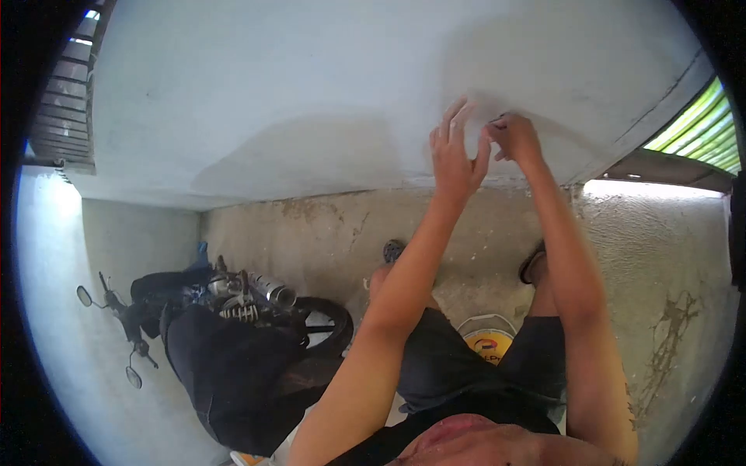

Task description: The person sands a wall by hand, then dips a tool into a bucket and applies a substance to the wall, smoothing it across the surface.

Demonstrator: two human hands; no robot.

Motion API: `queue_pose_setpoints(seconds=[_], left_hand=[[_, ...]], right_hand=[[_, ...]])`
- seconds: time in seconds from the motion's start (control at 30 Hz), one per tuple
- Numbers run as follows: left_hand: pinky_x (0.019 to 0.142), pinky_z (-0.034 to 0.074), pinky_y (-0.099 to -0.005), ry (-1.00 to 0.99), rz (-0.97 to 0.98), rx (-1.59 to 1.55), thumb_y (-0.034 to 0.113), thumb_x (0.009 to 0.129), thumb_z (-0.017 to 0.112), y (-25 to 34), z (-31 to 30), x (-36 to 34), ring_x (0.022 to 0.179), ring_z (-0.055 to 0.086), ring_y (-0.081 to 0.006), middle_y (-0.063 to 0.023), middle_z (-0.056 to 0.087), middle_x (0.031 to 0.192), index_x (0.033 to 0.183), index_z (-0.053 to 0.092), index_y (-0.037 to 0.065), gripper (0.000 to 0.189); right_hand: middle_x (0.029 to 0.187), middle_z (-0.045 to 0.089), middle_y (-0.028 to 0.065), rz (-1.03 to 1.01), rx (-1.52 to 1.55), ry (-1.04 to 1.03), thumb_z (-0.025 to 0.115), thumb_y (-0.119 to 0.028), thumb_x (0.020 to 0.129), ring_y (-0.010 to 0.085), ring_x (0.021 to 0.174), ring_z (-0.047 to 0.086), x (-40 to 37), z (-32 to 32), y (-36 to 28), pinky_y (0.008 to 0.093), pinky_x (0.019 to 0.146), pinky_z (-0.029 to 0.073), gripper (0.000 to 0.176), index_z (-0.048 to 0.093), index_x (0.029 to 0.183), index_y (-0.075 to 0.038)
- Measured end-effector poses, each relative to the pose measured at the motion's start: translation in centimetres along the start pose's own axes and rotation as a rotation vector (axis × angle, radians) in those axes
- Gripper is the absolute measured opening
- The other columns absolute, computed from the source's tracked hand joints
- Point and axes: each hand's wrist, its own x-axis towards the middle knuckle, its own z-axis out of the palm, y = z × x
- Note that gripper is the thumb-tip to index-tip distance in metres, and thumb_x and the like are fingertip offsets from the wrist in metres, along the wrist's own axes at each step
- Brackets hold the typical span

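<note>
Both of my arms reach forward to a white painted wall (311, 93). My left hand (454, 155) lies flat against it with the fingers spread and holds nothing. My right hand (514, 140) is just to its right, almost touching it, with the fingers curled together and the fingertips pressed to the wall. A tiny dark speck shows at those fingertips, too small to identify. Below the hands are my dark shorts (447, 365) and my two feet in sandals (393, 250) on the concrete floor.
A white bucket with a yellow and red label (488, 342) stands between my legs. A motorcycle (233, 326), partly under a dark cover, is parked at the left by the wall. The concrete floor (660, 295) is stained and cracked at the right. A green striped awning (699, 128) shows at the far right.
</note>
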Motion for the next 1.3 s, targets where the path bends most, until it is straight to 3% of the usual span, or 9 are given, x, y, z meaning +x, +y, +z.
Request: queue_pose_setpoints(seconds=[0.17,0.33,0.4,0.53,0.73,0.8,1.0,1.1,1.3], left_hand=[[0.106,0.042,-0.0477,0.020,-0.008,-0.018,0.013,0.096,0.065,-0.1,-0.1,0.4,0.130,0.056,-0.0378,-0.0201,0.059,0.142,0.138,0.056,0.004,0.044],[0.107,0.041,-0.0476,-0.001,-0.019,0.035,0.013,0.095,0.066,0.4,-0.3,0.5,0.130,0.056,-0.0372,-0.0184,0.060,0.142,0.137,0.058,0.005,0.044],[0.106,0.042,-0.0476,-0.001,-0.026,0.038,0.013,0.095,0.066,0.2,-0.5,0.7,0.130,0.057,-0.0370,-0.0180,0.060,0.142,0.136,0.059,0.006,0.042],[0.103,0.043,-0.0473,0.032,-0.007,0.057,0.013,0.096,0.065,-0.3,-0.3,0.9,0.130,0.057,-0.0366,-0.0171,0.060,0.142,0.133,0.062,0.008,0.037],[0.104,0.044,-0.0481,0.028,-0.023,0.068,0.012,0.096,0.065,-0.4,-0.4,0.9,0.129,0.057,-0.0378,-0.0179,0.059,0.142,0.129,0.063,0.006,0.034],[0.105,0.044,-0.0484,0.024,-0.021,0.057,0.011,0.095,0.065,-0.1,-0.3,0.9,0.129,0.057,-0.0379,-0.0182,0.059,0.142,0.130,0.063,0.006,0.034],[0.104,0.044,-0.0494,0.022,-0.014,0.021,0.009,0.095,0.065,-0.6,-1.0,0.6,0.127,0.058,-0.0389,-0.0193,0.060,0.141,0.129,0.063,0.006,0.035],[0.103,0.044,-0.0492,0.022,-0.002,0.023,0.010,0.095,0.065,-0.4,-0.5,0.9,0.127,0.058,-0.0392,-0.0194,0.060,0.140,0.129,0.063,0.005,0.035],[0.102,0.044,-0.0475,0.018,0.000,0.026,0.012,0.096,0.065,-0.8,-0.7,0.7,0.128,0.058,-0.0378,-0.0191,0.060,0.140,0.131,0.062,0.005,0.035]], right_hand=[[0.073,0.073,0.0086,0.004,0.248,0.030,0.067,-0.026,0.096,0.0190,0.056,0.073,-1.1,-0.6,-1.7,0.0309,0.051,0.056,0.026,0.078,0.092,-0.002],[0.073,0.074,0.0082,0.037,0.038,-0.003,0.064,-0.026,0.096,0.0197,0.057,0.074,0.0,-0.5,-0.8,0.0280,0.047,0.054,0.030,0.077,0.090,0.001],[0.075,0.075,0.0079,0.011,0.285,0.030,0.064,-0.027,0.095,0.0207,0.058,0.075,-1.2,-1.0,-2.5,0.0295,0.050,0.056,0.030,0.077,0.086,-0.001],[0.078,0.076,0.0084,0.080,0.146,-0.050,0.064,-0.027,0.095,0.0208,0.060,0.075,0.1,-0.5,-0.3,0.0296,0.050,0.057,0.031,0.077,0.090,0.001],[0.078,0.076,0.0092,0.063,0.331,0.024,0.065,-0.026,0.096,0.0215,0.060,0.076,-0.3,-0.6,-1.3,0.0290,0.050,0.056,0.030,0.078,0.092,0.000],[0.078,0.076,0.0102,0.109,-0.108,-0.071,0.065,-0.026,0.096,0.0210,0.061,0.076,0.6,-0.2,0.4,0.0285,0.052,0.056,0.029,0.077,0.092,0.000],[0.079,0.075,0.0091,0.061,0.327,-0.025,0.065,-0.027,0.097,0.0187,0.062,0.076,-0.9,-1.2,-2.4,0.0279,0.053,0.056,0.030,0.075,0.089,0.000],[0.081,0.075,0.0086,0.121,0.030,-0.069,0.065,-0.028,0.099,0.0200,0.063,0.076,0.2,-0.8,-0.4,0.0278,0.051,0.056,0.031,0.075,0.094,0.001],[0.085,0.077,0.0091,0.089,0.206,-0.006,0.065,-0.028,0.099,0.0195,0.063,0.076,-0.7,-1.8,-1.4,0.0268,0.052,0.056,0.030,0.077,0.098,0.000]])
